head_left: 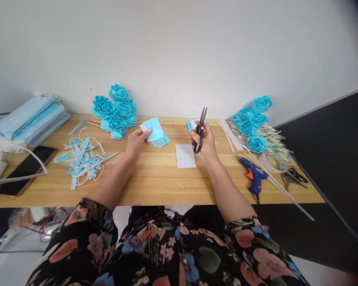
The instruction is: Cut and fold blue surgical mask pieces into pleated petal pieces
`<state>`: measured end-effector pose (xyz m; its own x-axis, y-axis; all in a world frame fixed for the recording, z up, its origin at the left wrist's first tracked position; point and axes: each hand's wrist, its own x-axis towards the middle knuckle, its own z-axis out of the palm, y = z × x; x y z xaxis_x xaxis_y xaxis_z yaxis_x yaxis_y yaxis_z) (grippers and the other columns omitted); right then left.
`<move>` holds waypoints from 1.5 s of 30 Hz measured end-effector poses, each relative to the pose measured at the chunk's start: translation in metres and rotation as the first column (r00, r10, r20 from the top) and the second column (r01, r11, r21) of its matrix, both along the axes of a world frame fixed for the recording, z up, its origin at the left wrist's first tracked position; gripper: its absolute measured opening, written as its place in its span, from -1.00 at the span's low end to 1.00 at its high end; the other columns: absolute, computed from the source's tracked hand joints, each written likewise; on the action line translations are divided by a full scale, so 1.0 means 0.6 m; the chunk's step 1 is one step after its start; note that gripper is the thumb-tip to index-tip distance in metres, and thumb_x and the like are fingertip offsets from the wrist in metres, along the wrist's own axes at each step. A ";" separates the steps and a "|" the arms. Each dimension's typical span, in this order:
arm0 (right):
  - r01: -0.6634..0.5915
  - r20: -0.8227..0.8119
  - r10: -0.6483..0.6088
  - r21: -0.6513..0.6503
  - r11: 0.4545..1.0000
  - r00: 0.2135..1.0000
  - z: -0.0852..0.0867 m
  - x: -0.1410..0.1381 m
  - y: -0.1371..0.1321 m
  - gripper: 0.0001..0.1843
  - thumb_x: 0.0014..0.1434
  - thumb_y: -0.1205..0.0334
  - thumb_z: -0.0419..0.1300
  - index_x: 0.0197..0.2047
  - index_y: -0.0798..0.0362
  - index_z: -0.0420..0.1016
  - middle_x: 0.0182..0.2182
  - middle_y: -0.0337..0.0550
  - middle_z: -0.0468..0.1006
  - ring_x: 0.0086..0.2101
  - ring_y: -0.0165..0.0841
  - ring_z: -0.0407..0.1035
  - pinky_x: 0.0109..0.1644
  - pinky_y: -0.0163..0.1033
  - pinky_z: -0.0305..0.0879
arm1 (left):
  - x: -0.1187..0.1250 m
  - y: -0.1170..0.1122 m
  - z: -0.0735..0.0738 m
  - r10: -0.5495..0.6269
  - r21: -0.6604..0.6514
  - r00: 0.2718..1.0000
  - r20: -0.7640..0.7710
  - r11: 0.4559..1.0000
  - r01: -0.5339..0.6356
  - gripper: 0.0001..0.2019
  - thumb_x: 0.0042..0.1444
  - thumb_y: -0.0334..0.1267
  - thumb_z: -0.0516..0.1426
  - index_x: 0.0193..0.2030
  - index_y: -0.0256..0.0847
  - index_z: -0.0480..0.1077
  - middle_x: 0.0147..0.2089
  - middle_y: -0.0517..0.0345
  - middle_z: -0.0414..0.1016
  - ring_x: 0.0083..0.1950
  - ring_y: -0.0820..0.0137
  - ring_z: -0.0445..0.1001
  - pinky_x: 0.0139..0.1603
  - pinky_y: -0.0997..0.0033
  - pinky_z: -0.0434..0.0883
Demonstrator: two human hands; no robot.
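Between the thumb and fingers of my left hand (138,142) is a small stack of blue and white fabric squares (154,129). Just under it, more blue squares (163,140) lie on the wood. My right hand (207,142) is closed around black-handled scissors (201,123), their blades pointing up and away from me. Behind the right fingers are other blue squares (189,126), partly hidden; whether the fingers touch them I cannot tell. A single white square (185,156) lies flat on the table, left of my right wrist.
Blue fabric roses (115,113) stand at the back left, others (252,119) at the back right. Cut strips and ear loops (83,159) lie left, near a phone (25,171) and stacked face masks (32,117). A glue gun (253,172), tape roll (273,162) and sticks occupy the right.
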<state>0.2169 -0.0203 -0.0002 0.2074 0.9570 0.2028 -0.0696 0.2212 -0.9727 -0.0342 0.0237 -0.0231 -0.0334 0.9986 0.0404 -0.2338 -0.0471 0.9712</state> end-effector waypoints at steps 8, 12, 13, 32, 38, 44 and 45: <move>0.094 0.638 -0.060 -0.019 0.995 0.768 -0.011 0.019 0.004 -0.54 0.09 0.22 0.20 0.10 -0.02 0.47 -0.28 -0.19 0.61 -0.22 -0.28 0.52 -0.10 -0.22 0.39 | -0.011 -0.002 0.017 0.320 0.261 0.908 -0.271 0.932 -0.251 -0.76 -0.04 -0.12 0.31 -0.34 -0.26 0.47 -0.43 0.21 0.40 -0.43 0.48 0.30 -0.38 0.47 0.28; 0.011 0.840 0.036 -0.049 0.999 0.542 -0.012 0.013 -0.002 -0.47 0.12 0.38 0.16 0.17 -0.05 0.47 -0.15 -0.12 0.65 -0.14 -0.21 0.53 -0.06 -0.19 0.39 | -0.013 -0.005 0.012 0.369 0.434 0.748 -0.551 0.893 -0.121 -0.88 0.05 -0.20 0.25 -0.34 -0.19 0.49 -0.34 0.13 0.43 -0.26 0.35 0.36 -0.12 0.38 0.30; -0.020 0.868 0.058 -0.055 0.998 0.494 -0.013 0.011 -0.003 -0.46 0.12 0.41 0.16 0.18 -0.04 0.47 -0.11 -0.10 0.65 -0.11 -0.20 0.53 -0.05 -0.19 0.39 | -0.011 -0.005 0.007 0.294 0.421 0.723 -0.625 0.907 -0.005 -0.88 0.04 -0.19 0.26 -0.32 -0.18 0.52 -0.31 0.09 0.47 -0.22 0.30 0.39 -0.07 0.35 0.29; -0.215 0.645 0.162 0.004 0.977 0.747 -0.025 -0.027 -0.023 -0.47 0.07 0.25 0.24 0.15 0.01 0.42 -0.19 -0.16 0.63 -0.21 -0.28 0.50 -0.04 -0.18 0.39 | 0.058 -0.079 0.018 -0.411 0.069 0.802 -0.433 0.872 0.484 -0.68 0.05 0.00 0.27 -0.21 -0.21 0.61 -0.19 0.05 0.61 -0.15 0.25 0.52 -0.07 0.36 0.38; -0.192 0.688 0.144 -0.006 0.981 0.711 -0.024 -0.024 -0.016 -0.45 0.11 0.13 0.28 0.18 0.00 0.42 -0.19 -0.14 0.63 -0.23 -0.27 0.51 -0.06 -0.17 0.41 | 0.053 -0.066 0.007 -0.452 -0.118 0.869 -0.201 0.892 0.436 -0.67 -0.11 -0.01 0.36 -0.38 -0.26 0.54 -0.42 0.15 0.56 -0.44 0.40 0.45 -0.41 0.48 0.32; 0.012 0.959 0.008 -0.012 1.000 0.283 -0.017 0.020 -0.004 -0.44 0.16 0.28 0.21 0.25 0.05 0.42 -0.07 0.09 0.63 -0.07 -0.03 0.50 0.00 -0.01 0.39 | 0.043 -0.053 0.017 -0.257 -0.216 0.949 0.183 0.931 0.293 -0.67 -0.12 -0.11 0.38 -0.26 -0.27 0.53 -0.37 0.08 0.61 -0.39 0.33 0.56 -0.31 0.38 0.48; 0.018 0.973 0.014 -0.018 1.000 0.229 -0.018 0.024 -0.004 -0.46 0.16 0.30 0.20 0.23 0.05 0.45 -0.09 0.09 0.64 -0.08 -0.01 0.50 -0.01 0.00 0.39 | 0.042 -0.053 0.020 -0.236 -0.230 0.943 0.233 0.929 0.289 -0.69 -0.10 -0.14 0.37 -0.25 -0.27 0.51 -0.36 0.07 0.61 -0.38 0.33 0.57 -0.28 0.36 0.50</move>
